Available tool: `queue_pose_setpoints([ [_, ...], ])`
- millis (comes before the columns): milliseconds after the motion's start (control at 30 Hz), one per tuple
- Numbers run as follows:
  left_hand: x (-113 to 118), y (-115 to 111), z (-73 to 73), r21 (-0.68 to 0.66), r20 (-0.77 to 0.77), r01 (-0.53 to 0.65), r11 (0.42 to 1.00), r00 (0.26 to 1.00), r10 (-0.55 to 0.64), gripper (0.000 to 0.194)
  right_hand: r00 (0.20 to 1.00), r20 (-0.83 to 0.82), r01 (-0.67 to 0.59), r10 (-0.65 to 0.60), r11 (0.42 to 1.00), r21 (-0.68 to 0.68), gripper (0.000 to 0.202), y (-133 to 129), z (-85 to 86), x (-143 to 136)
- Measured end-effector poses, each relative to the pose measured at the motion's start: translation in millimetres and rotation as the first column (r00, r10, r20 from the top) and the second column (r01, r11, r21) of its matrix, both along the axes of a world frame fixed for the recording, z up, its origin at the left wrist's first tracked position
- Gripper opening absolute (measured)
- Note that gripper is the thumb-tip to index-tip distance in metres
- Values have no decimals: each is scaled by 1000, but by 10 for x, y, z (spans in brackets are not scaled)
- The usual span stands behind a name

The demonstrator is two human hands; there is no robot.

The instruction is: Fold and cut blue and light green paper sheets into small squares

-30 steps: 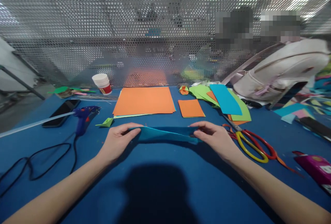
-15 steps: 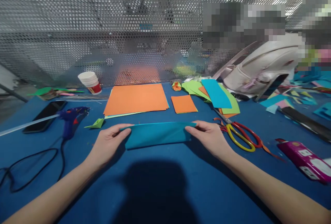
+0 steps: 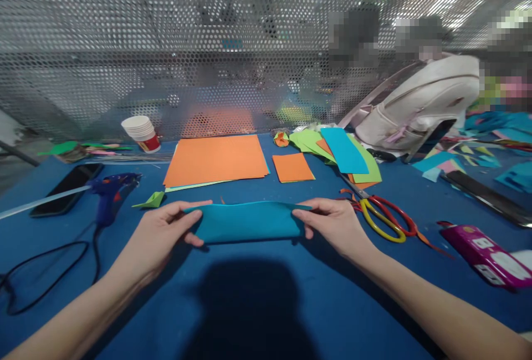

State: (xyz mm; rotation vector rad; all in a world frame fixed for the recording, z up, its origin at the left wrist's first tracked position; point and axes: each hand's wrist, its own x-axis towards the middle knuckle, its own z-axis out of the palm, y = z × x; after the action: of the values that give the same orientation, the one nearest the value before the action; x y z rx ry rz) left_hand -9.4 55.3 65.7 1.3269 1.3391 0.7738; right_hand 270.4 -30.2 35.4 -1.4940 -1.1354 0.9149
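Observation:
A strip of blue paper (image 3: 249,222) stretches between my hands, low over the blue table, its upper edge bowed slightly. My left hand (image 3: 168,227) pinches its left end, thumb in front and fingers mostly behind. At the other end, my right hand (image 3: 332,221) grips the paper the same way, with one fingertip showing below the thumb. Just beyond the strip lie a stack of orange sheets (image 3: 216,159) and a smaller pile of orange squares (image 3: 293,168). Scissors with red and yellow handles (image 3: 384,220) rest to the right of my right hand.
On the left are a blue glue gun (image 3: 108,196) with its cord, a phone (image 3: 66,189) and stacked paper cups (image 3: 141,133). Green and blue paper pieces (image 3: 344,150) lie behind the scissors. A pale backpack (image 3: 419,105) leans against the perforated metal screen (image 3: 233,72). A purple pouch-like item (image 3: 484,255) sits at right.
Both hands still hold the blue strip. Fingers of my left hand now show below its left end, and the upper edge bows more. The whole view has shifted slightly.

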Motion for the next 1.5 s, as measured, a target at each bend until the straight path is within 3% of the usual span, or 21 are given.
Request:
queue_pose_setpoints([
  [100,45,-19,-40,-84,172,-50,995,983,64,42,997,-69,-33,33,999,-7,22,-14,-5,-17],
  [233,54,-37,-108,-94,281,-93,991,953,116,45,993,-119,-4,-1,999,-44,23,-8,-12,-28],
  [467,36,-34,-183,-63,135,-81,995,987,88,51,986,-166,15,-27,997,-76,29,39,-29,-26],
  [667,75,-21,-196,-70,168,-80,994,982,90,40,983,-175,26,-45,993,-111,40,56,-76,-25],
  [933,97,-40,-149,-94,123,-56,994,990,67,42,998,53,33,-30,998,-52,40,42,-71,-9],
  [1500,72,-10,-200,-140,158,-12,990,987,34,46,993,109,49,-45,998,-33,46,32,-171,42],
])
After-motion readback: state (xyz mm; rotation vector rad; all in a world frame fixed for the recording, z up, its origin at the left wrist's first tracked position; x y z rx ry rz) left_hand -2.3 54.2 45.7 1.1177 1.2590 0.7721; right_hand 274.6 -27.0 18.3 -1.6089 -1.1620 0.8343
